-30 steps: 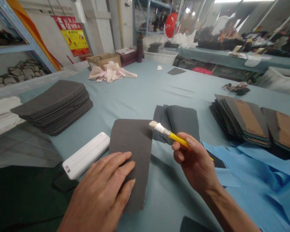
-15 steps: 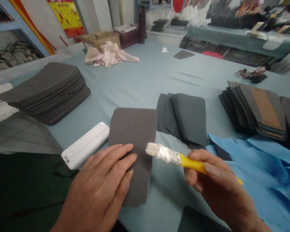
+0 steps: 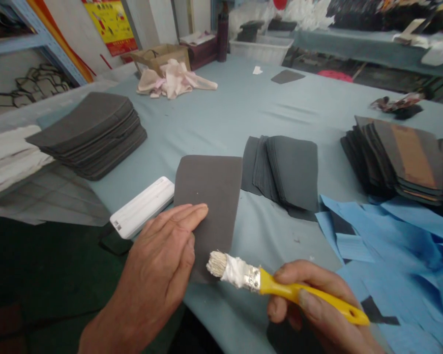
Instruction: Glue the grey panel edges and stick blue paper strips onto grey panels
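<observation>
My left hand (image 3: pixel 158 260) lies on a dark grey panel (image 3: pixel 214 179) with its fingers stretched out and close together. The panel rests flat on the blue-green table cover. In my right hand (image 3: pixel 328 327) is a paintbrush (image 3: pixel 280 287) with a yellow handle, its neck wrapped in white material. The pale bristles are over the panel's lower right part; whether they touch it I cannot tell. A white oblong device (image 3: pixel 143 206) lies left of the panel. Beyond the panel's right edge is a fanned stack of dark pieces (image 3: pixel 293 172).
A tall stack of dark panels (image 3: pixel 92 130) stands at the left. At the right are dark pieces with a brown strip (image 3: pixel 409 152) and crumpled blue sheets (image 3: pixel 416 260). Pinkish cloth (image 3: pixel 173 81), a cardboard box (image 3: pixel 162 55) and a white bin (image 3: pixel 260 51) are farther back.
The brush has moved down towards me and slightly left, over the panel's lower part. My left hand's fingers have drawn closer together on the panel. The whole view has shifted slightly.
</observation>
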Available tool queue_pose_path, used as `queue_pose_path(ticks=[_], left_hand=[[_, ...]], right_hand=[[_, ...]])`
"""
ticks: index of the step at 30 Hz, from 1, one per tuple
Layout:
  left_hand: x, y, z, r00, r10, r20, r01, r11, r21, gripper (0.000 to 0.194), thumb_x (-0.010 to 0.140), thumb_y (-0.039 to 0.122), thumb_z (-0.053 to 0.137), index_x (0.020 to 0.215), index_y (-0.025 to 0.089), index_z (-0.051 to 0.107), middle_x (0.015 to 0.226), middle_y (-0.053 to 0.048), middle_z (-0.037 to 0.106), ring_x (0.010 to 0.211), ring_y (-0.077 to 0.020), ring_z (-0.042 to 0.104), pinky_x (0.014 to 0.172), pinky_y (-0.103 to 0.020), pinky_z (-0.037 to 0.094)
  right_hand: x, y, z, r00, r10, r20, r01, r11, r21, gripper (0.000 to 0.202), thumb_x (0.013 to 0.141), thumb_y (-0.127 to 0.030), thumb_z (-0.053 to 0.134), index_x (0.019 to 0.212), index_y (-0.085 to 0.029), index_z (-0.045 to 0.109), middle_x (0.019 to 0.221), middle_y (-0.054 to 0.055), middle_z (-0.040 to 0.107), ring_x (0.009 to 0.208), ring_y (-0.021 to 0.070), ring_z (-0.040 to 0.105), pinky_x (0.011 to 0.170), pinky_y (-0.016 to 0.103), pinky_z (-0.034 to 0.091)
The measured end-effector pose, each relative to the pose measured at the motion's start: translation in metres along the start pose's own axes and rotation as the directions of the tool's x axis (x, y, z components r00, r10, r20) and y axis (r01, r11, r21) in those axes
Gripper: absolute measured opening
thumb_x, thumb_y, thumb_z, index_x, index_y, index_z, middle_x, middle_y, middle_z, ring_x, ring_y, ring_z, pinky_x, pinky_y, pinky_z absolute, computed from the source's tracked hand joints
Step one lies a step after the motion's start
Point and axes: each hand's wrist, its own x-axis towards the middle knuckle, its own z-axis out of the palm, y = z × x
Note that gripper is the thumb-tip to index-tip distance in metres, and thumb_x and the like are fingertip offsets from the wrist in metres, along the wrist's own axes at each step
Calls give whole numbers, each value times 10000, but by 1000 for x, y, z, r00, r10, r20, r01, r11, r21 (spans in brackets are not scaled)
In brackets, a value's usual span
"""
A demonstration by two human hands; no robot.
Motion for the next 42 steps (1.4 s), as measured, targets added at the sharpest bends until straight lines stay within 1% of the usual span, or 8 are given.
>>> queue_pose_path(ticks=[5,10,20,23,26,29,34,42], left_hand=[[-3,0,3,1000,-8,-27,9,1000,17,401,1069,142,401,1447,191,526,1387,-65,713,1328,-191,636,1172,-356,486],[-2,2,1,1000,-19,-5,19,1000,7,397,1075,152,406,1453,196,520,1402,-66,697,1344,-190,619,1198,-366,467],[-2,1,1,1000,-29,5,29,1000,3,404,1081,159,405,1465,218,519,1431,-35,678,1357,-149,594,1223,-295,406],[-3,1,1,999,-30,17,30,999,-11,399,1078,156,414,1457,209,528,1427,-28,675,1368,-131,575,1242,-259,359],[-4,1,1,999,-35,20,35,999,-17,405,1074,157,421,1462,203,525,1444,-29,665,1382,-134,565,1251,-255,341],[-4,1,1,999,-34,25,34,999,-18,412,1074,162,418,1471,206,519,1449,-30,664,1383,-146,570,1246,-269,355],[-3,1,1,999,-40,18,41,999,-20,419,1075,163,416,1481,211,505,1457,-32,661,1380,-151,578,1239,-277,373],[-7,-3,1,999,-35,17,35,999,-11,419,1077,182,419,1483,220,514,1470,10,649,1398,-83,544,1246,-170,293]], right_hand=[[11,15,-13,981,-108,158,121,990,-74,282,935,-567,766,1028,-310,832,753,60,780,575,130,566,544,229,427],[22,28,-19,967,-204,153,215,975,-54,223,972,-477,742,1053,-290,832,763,58,783,608,146,621,566,236,484],[34,18,-10,996,13,85,-34,968,250,356,878,-559,797,1021,-235,837,679,44,730,485,95,447,503,233,405],[31,15,-7,989,97,116,-126,952,278,371,860,-553,826,1026,-222,843,696,46,728,498,87,486,520,219,432],[33,10,-5,990,133,48,-142,936,322,369,838,-539,852,1021,-219,847,714,45,734,510,91,541,504,201,450],[41,5,-4,995,102,11,-100,946,309,369,810,-541,881,1007,-231,848,710,40,742,511,98,578,512,205,493],[53,3,-7,996,-84,42,77,985,153,323,877,-528,839,1021,-239,842,755,56,780,568,130,651,559,234,557],[66,-4,-10,941,-325,98,330,943,-42,196,932,-492,812,1003,-315,859,792,46,816,640,105,717,614,152,586]])
